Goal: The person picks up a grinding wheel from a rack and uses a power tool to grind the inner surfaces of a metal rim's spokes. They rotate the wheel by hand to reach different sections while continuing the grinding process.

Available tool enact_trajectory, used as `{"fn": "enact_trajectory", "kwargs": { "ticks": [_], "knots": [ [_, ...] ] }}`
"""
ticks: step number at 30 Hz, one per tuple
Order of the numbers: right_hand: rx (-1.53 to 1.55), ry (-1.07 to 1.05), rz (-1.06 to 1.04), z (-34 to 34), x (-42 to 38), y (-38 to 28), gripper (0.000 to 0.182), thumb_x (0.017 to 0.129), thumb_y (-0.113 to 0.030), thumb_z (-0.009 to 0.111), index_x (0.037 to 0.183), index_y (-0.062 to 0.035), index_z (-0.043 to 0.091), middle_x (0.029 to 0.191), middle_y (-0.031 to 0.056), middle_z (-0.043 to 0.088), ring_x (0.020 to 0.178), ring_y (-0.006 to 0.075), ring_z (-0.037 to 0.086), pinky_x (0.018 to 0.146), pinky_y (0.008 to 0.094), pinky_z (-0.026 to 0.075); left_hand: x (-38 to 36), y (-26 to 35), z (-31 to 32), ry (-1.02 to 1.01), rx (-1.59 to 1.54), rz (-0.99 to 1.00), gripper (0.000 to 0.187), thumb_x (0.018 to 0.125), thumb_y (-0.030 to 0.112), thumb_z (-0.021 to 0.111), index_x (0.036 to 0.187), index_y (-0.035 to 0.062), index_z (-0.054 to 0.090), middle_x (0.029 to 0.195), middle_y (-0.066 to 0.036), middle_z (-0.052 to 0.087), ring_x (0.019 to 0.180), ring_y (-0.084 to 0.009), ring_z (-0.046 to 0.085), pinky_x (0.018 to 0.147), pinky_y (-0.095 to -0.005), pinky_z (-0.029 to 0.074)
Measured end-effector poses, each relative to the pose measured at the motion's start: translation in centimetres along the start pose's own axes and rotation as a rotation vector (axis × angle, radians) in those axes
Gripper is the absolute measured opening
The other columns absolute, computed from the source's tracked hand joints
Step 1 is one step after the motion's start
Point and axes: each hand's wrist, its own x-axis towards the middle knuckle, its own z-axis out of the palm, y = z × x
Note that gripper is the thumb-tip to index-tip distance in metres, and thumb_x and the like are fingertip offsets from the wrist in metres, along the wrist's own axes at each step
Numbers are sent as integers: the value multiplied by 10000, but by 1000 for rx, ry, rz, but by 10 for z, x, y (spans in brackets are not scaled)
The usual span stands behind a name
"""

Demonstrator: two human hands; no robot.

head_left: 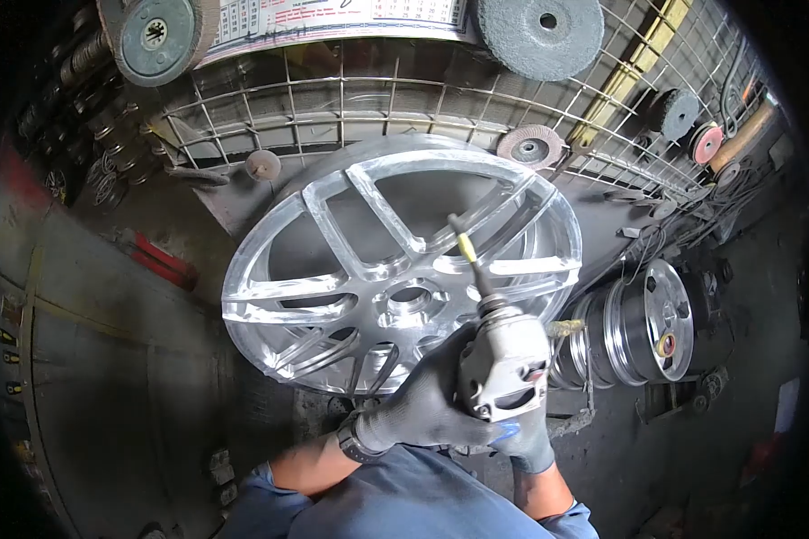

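Note:
A bare-metal multi-spoke wheel rim leans in front of me, its face toward me. Over its lower right part is a silver power tool with a thin dark shaft and a yellow band, pointing up and left across the spokes. My left hand, in a grey glove with a dark watch at the wrist, is wrapped round the tool's left side. On the tool's lower right is my right hand, also gloved, its fingers mostly hidden behind the tool. Whether the shaft's tip touches a spoke is unclear.
Behind the rim stands a wire grid with abrasive discs on it. More wheels lie at the right, near cables. A wooden handle is at the upper right. Red metal pieces sit at the left.

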Motion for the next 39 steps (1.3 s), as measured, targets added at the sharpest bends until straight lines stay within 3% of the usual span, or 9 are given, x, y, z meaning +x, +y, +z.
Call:
{"fn": "enact_trajectory", "kwargs": {
  "ticks": [4,8,10,11,14,24,33,36,39],
  "knots": [
    [-170,49,-111,-24,-2,7,705,646,-256,871,1250,-14,599,1212,143,641,1070,296,658,948,412,494,28,16,3,-69,26,33,938,650,313,905,1379,-18,415,1268,-151,577,1172,-216,572,1015,-362,459],
    [-112,110,1,-24,4,-6,754,642,-272,877,1278,-4,573,1209,145,645,1070,277,656,947,405,500,37,12,4,-74,-4,81,969,651,327,905,1402,-16,398,1288,-153,574,1187,-224,572,1025,-368,459],
    [-218,-17,-142,-27,5,5,770,641,-249,882,1288,15,558,1206,146,652,1064,255,656,944,384,502,31,10,2,-76,-22,43,1007,653,341,911,1423,-22,374,1317,-155,557,1216,-225,556,1045,-369,446],
    [-30,48,27,-12,9,-14,760,649,-248,882,1282,22,558,1199,140,657,1065,241,654,948,372,499,26,9,0,-79,-41,6,1045,654,355,917,1444,-28,350,1347,-158,539,1245,-226,540,1066,-370,433],
    [11,-46,61,-1,9,-9,720,670,-196,875,1276,27,557,1204,125,648,1084,209,642,965,347,487,7,-3,-10,-89,39,-5,1112,656,374,926,1476,-44,303,1395,-155,506,1293,-227,506,1099,-374,404],
    [-209,-208,37,14,6,-8,564,732,-252,812,1224,-50,623,1177,170,648,1069,349,649,923,399,513,-24,2,-15,26,-108,-144,1060,681,271,911,1487,-57,306,1407,-153,505,1323,-234,480,1132,-372,358],
    [-212,-188,76,10,9,-13,613,736,-299,805,1257,-47,601,1248,181,610,1082,368,636,944,418,503,-18,0,-13,27,-149,-161,1059,687,269,901,1486,-70,295,1401,-146,501,1314,-228,482,1129,-366,355],
    [-222,-244,138,11,13,-14,638,738,-307,802,1279,-43,589,1267,194,597,1094,383,625,952,425,499,-19,3,-12,23,-74,-118,967,692,251,887,1448,-54,368,1366,-143,534,1280,-228,520,1101,-370,393],
    [-237,-279,98,14,15,-13,660,738,-313,801,1296,-38,577,1276,203,587,1121,395,605,960,433,494,-25,5,-6,214,-321,-293,802,685,226,878,1346,-22,497,1296,-133,592,1213,-228,583,1045,-369,456]
  ]
}}
